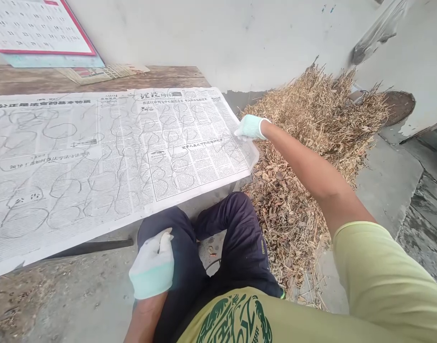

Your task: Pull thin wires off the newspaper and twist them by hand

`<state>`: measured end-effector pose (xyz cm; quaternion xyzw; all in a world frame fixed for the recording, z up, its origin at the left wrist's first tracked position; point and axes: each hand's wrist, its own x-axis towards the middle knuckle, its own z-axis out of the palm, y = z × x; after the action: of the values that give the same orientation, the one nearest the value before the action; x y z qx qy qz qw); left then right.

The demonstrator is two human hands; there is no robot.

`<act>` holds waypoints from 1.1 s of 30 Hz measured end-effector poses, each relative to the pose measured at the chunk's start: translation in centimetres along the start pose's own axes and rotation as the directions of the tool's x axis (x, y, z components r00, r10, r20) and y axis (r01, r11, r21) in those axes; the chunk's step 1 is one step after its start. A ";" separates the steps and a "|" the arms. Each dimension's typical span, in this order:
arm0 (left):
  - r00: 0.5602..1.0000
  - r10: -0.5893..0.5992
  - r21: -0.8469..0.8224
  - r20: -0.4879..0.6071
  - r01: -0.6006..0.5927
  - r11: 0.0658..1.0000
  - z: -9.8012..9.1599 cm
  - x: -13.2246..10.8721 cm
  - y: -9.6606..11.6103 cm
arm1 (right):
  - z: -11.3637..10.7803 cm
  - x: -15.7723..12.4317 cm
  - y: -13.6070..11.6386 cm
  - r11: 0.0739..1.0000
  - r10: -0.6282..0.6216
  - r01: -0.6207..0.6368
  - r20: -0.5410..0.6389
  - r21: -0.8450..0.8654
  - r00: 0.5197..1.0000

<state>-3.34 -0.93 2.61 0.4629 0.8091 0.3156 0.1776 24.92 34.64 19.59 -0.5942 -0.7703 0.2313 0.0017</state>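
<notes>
A large newspaper [96,157] with printed text and looping pen marks lies spread over a low wooden table [161,74]. My right hand [250,127], in a white and pale green glove, reaches out and pinches the paper's right edge. My left hand [154,264], gloved the same way, rests on my left knee with its fingers curled and nothing in it. I am crouched in dark trousers [236,228] and a yellow-green shirt.
A heap of dry straw and plant stalks [311,143] lies on the concrete floor to the right of the table. A calendar [35,28] hangs on the white wall behind. A dark bar [93,247] lies under the table's front edge.
</notes>
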 end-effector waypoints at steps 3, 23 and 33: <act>1.000 0.000 0.003 -0.009 0.000 1.000 0.2 0.1 -0.1 | -1.1 -1.5 -0.2 0.992 -0.030 0.022 0.066 0.126 0.997; 0.999 0.041 0.056 0.012 -0.042 0.998 0.6 0.2 -0.8 | 0.1 -2.8 -0.1 0.943 -0.039 0.090 -0.161 0.321 0.986; 0.994 0.103 0.062 0.033 -0.105 0.993 0.1 -0.5 0.8 | 0.7 -3.5 0.9 0.884 -0.117 0.095 0.020 0.458 0.993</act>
<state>-2.51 -1.07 3.11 0.5144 0.7908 0.2917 0.1580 26.56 31.40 19.60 -0.5287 -0.7256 0.4190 0.1357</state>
